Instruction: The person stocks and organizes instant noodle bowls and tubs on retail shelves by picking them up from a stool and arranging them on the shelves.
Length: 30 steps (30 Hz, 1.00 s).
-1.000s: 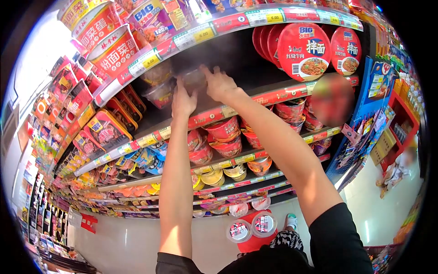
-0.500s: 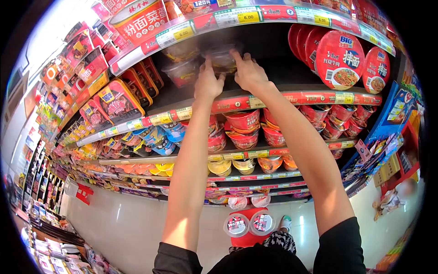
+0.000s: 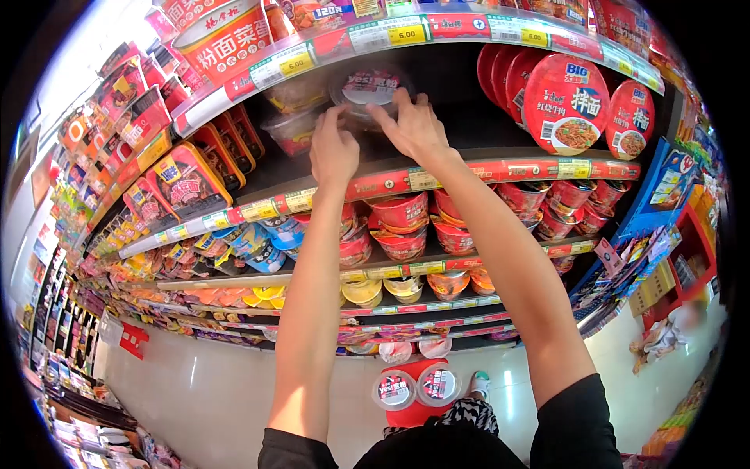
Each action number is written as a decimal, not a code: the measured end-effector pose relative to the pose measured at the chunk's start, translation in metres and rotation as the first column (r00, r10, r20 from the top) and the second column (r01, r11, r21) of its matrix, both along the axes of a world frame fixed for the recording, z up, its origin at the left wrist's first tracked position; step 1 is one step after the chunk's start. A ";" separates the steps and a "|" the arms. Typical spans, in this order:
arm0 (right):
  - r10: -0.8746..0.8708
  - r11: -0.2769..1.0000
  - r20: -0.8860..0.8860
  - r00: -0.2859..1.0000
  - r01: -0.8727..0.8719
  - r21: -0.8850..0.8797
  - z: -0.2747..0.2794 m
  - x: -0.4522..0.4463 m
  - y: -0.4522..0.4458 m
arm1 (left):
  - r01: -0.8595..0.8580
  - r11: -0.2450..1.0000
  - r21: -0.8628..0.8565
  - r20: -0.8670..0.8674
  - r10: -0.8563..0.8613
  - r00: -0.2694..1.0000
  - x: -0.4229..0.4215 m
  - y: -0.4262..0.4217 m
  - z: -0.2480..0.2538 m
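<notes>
Both of my arms reach onto a dark shelf with a red price strip. A round clear tub with a dark and white lid stands at the back, its lid tilted towards me. My right hand touches the lid's near right edge with its fingers apart. My left hand is at the tub's lower left, fingers bent; whether they press on it is hard to see. Left of it sits another clear tub, with one more stacked on top.
Red bowls stand on edge at the shelf's right. Black trays line the left. The upper shelf's price rail hangs over my hands. Two lidded tubs rest on something red below. A person is low at the right.
The tub's lid has tipped so its printed top now shows. My left hand has drawn back slightly and bent its fingers. My right hand has shifted onto the lid's edge.
</notes>
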State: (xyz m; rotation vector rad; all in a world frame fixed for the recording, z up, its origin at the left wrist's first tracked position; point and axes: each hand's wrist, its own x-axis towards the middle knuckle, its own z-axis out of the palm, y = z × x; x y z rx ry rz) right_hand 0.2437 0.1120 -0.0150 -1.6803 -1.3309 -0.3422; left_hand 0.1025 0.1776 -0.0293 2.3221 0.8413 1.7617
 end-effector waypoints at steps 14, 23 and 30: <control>0.047 0.999 -0.161 0.986 -0.047 0.003 -0.007 0.014 0.003 | -0.226 0.947 -0.230 -0.162 0.192 0.968 -0.001 0.001 0.005; 0.346 0.938 -0.250 0.904 -0.338 0.079 0.031 0.040 -0.020 | 0.195 0.974 -0.112 0.234 -0.165 0.958 -0.013 0.024 0.002; 0.723 0.608 -0.612 0.320 -0.716 0.344 0.051 0.053 -0.092 | 0.589 0.752 -0.298 0.520 -0.389 0.760 -0.023 -0.077 0.022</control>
